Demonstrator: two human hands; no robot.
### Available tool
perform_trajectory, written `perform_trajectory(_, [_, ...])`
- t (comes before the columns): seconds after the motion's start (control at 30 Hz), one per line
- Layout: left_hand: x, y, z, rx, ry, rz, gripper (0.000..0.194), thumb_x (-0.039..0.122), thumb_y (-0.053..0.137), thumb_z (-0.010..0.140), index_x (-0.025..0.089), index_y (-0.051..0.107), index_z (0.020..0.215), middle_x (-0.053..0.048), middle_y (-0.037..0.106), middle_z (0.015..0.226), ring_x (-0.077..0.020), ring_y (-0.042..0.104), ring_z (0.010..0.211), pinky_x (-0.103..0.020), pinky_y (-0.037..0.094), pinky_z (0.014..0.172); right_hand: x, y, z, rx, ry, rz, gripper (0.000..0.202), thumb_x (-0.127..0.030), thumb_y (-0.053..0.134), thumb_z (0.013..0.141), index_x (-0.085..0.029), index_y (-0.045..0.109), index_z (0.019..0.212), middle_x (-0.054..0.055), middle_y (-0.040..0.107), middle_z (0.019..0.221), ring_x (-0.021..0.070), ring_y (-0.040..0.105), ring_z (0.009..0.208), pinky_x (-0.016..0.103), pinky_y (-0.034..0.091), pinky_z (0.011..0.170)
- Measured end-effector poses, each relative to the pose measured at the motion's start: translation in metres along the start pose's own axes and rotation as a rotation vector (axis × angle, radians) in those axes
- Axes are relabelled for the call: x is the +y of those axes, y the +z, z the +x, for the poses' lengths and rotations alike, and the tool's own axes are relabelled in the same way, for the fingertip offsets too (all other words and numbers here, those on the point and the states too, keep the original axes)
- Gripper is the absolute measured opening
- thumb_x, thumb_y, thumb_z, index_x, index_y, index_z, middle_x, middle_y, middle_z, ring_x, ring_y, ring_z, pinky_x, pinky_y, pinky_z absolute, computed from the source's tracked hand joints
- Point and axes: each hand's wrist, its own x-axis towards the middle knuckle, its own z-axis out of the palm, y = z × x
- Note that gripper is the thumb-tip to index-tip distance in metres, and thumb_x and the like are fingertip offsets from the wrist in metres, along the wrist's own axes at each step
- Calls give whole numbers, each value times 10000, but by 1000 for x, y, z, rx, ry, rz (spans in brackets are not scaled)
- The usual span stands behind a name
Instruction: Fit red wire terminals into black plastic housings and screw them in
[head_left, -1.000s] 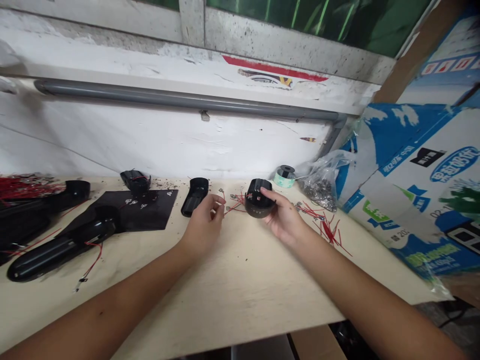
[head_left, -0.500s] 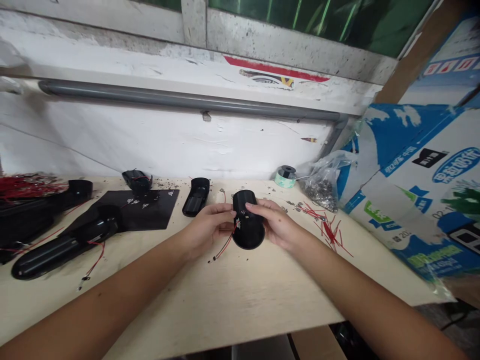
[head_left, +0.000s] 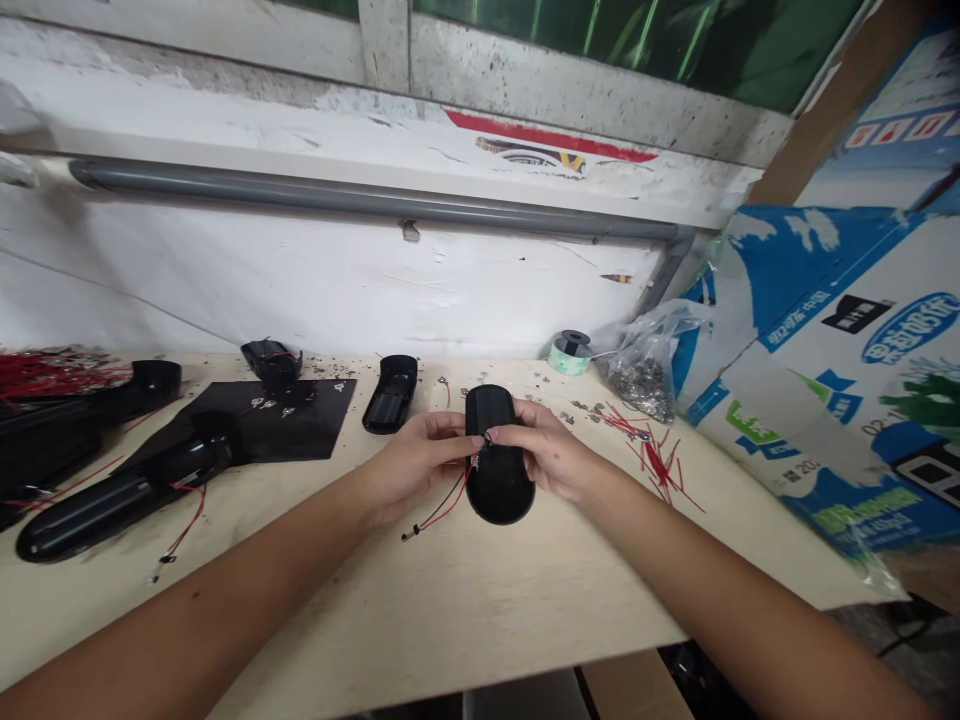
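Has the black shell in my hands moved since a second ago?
Yes. The held shell is nearer you and slightly further left, away from the green tape roll.

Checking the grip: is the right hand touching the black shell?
Touching: in the head view, the right hand has its thumb on the black shell.

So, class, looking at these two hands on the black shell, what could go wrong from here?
1. Thin wires trail out beside the shell, so they might snag or get tugged.
2. The left hand and right hand nearly meet over one small spot, so a slip could disturb whatever they cover; it is too hidden to tell.
3. Small metal pieces lie loose beyond the right hand, so a careless sweep could scatter them.
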Motion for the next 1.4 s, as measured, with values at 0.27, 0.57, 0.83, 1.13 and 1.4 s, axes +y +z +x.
perform_trajectory(0.27, [-1, 1, 0, -14, 16, 43, 240, 259, 757, 784, 116, 686, 964, -79, 667, 956, -142, 616, 876, -273, 476, 823, -2, 3, -2, -36, -40, -24, 485, -246, 808, 584, -123, 586, 996, 25, 617, 809, 117, 601, 665, 199, 492, 580])
perform_trajectory(0.57, [-4, 0, 2, 37, 30, 137, 318, 315, 772, 766, 104, 664, 979, -78, 647, 949, -145, 594, 868, -308, 459, 845, 0, 0, 2, -61, -110, -50, 431, -255, 820, 587, -110, 581, 915, 27, 599, 809, 111, 584, 692, 207, 493, 612])
perform_trajectory(0.83, [-1, 2, 3, 41, 37, 126, 318, 304, 780, 757, 102, 673, 977, -70, 650, 942, -123, 602, 826, -276, 468, 800, 5, -3, 4, -25, -68, 34, 382, -284, 795, 602, -120, 582, 874, 19, 580, 752, 108, 550, 632, 216, 465, 568])
perform_trajectory(1.13, [-4, -2, 2, 421, 323, 683, 422, 447, 707, 801, 246, 649, 1168, -59, 660, 1103, -212, 632, 995, -386, 486, 894, 12, -15, 18, 258, -362, -346, 309, -412, 707, 732, -129, 584, 742, -1, 514, 654, 97, 453, 575, 208, 365, 520])
perform_trajectory(1.4, [-8, 2, 0, 377, 485, 1091, 273, 275, 578, 885, 210, 699, 1121, -24, 725, 955, -187, 659, 947, -380, 485, 914, 16, -16, 16, 213, -402, -474, 301, -428, 620, 830, -130, 597, 801, -1, 497, 690, 101, 443, 607, 205, 360, 537])
